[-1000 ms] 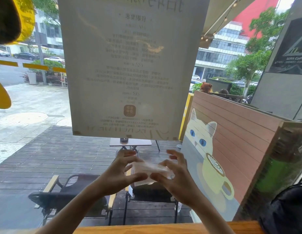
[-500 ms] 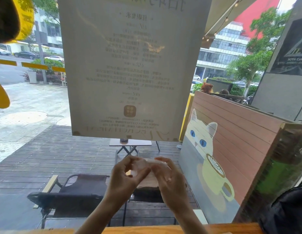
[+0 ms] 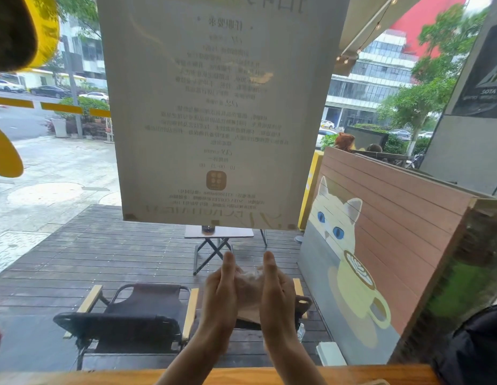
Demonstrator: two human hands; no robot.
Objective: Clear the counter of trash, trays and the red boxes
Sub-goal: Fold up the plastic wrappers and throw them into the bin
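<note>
L hand (image 3: 220, 294) & R hand (image 3: 275, 295) pressed together on clear wrapper (image 3: 248, 284), above counter edge (image 3: 241, 375), near window.

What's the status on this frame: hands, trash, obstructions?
Left hand and right hand pressed palm to palm around crumpled clear wrapper. Held above wooden counter. Nothing in the way.

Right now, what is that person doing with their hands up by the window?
The person is squashing a crinkly clear piece of plastic trash between both hands. The left hand and the right hand press in from either side, fingers pointing up, with the wrapper bunched in the middle. They hold it up in front of the window, above the wooden counter. It has not been thrown away yet. Outside the glass are a folding chair and a painted cat sign.
</note>
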